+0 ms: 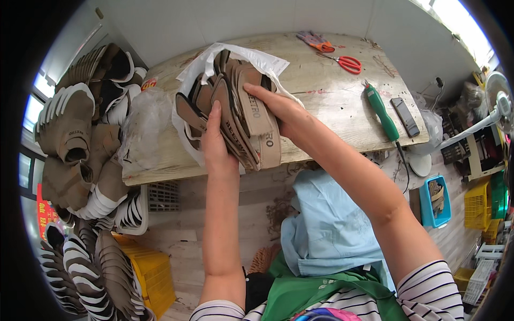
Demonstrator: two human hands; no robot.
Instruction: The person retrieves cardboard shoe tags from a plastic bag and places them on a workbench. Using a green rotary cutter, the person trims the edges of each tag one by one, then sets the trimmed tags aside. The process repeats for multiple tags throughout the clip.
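Both my hands grip one thick stack of tan and brown shoe parts (243, 115) over the front edge of a wooden table (332, 101). My left hand (214, 144) clamps the stack's left side with the thumb up against it. My right hand (276, 107) lies over the top right, fingers spread across the tan strips. The far end of the stack sits inside an open white plastic bag (257, 59) on the table.
Red scissors (348, 63), a green hand tool (381, 109) and a dark phone (405, 116) lie on the table's right part. Piles of brown shoe uppers with white soles (80, 139) fill the left. A yellow crate (152, 273) and blue bin (436, 200) stand on the floor.
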